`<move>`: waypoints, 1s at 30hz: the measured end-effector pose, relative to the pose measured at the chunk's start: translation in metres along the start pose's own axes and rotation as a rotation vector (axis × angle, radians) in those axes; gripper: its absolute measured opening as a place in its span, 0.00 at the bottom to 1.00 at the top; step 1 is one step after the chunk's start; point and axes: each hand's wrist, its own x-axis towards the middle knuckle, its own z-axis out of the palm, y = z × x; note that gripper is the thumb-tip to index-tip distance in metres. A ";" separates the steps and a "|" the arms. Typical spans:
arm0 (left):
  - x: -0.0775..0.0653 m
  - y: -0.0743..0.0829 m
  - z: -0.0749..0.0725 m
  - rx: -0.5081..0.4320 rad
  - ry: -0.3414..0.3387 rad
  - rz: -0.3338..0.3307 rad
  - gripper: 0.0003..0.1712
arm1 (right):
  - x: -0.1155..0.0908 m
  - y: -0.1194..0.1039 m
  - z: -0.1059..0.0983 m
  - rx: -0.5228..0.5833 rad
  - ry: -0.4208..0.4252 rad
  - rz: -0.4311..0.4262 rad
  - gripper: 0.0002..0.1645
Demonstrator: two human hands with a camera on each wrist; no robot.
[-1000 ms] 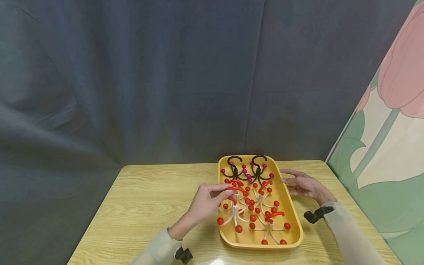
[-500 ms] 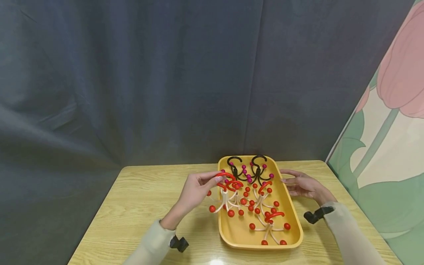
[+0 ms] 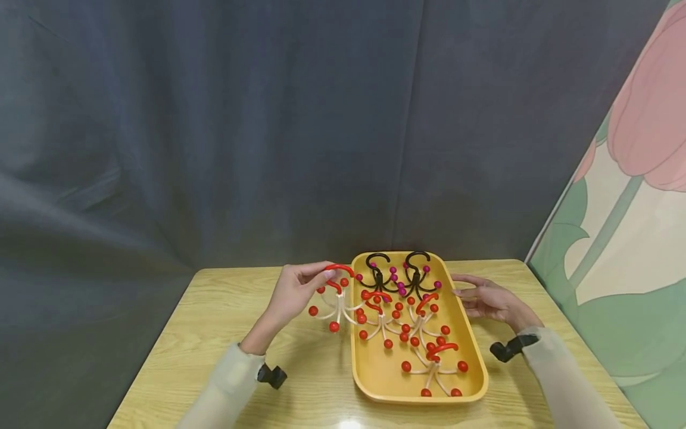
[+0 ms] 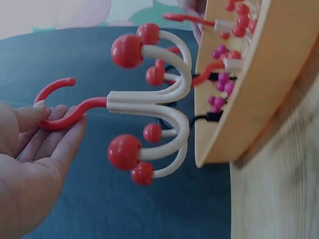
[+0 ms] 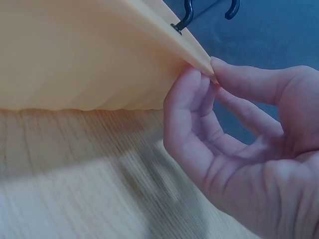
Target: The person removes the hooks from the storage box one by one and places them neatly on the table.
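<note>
My left hand [image 3: 288, 293] pinches the red hook of a white hanger [image 4: 144, 101] with several curved arms tipped in red balls. That hanger hangs upright in the air, just left of the yellow tray [image 3: 375, 378]; in the left wrist view the hand grips the hook's bend between thumb and fingers. At the tray's right side, my right hand [image 3: 490, 301] holds the rim, thumb above and curled fingers beneath, as the right wrist view shows. Inside the tray stand 3 similar red-and-white hangers [image 3: 435, 366] and two black hangers [image 3: 416, 279] with magenta balls.
The tray rests lengthwise on a light wooden table [image 3: 214, 333]. A dark curtain [image 3: 268, 149] hangs behind the table's far edge. To the right, a wall with a painted tulip [image 3: 648, 101] borders the table.
My left hand has lifted the red-and-white hanger from the tray's left side and carried it up and leftward, past the tray's left rim. The right hand keeps its place on the rim.
</note>
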 end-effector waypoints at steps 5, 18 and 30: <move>0.006 -0.013 -0.011 0.011 0.020 0.005 0.16 | 0.000 -0.002 -0.001 0.003 0.001 0.001 0.36; 0.019 -0.058 -0.025 0.000 0.082 0.003 0.17 | 0.001 -0.002 0.001 0.006 -0.002 0.000 0.36; 0.031 -0.095 -0.024 -0.015 0.137 -0.039 0.17 | -0.001 -0.001 0.001 0.026 -0.010 0.002 0.37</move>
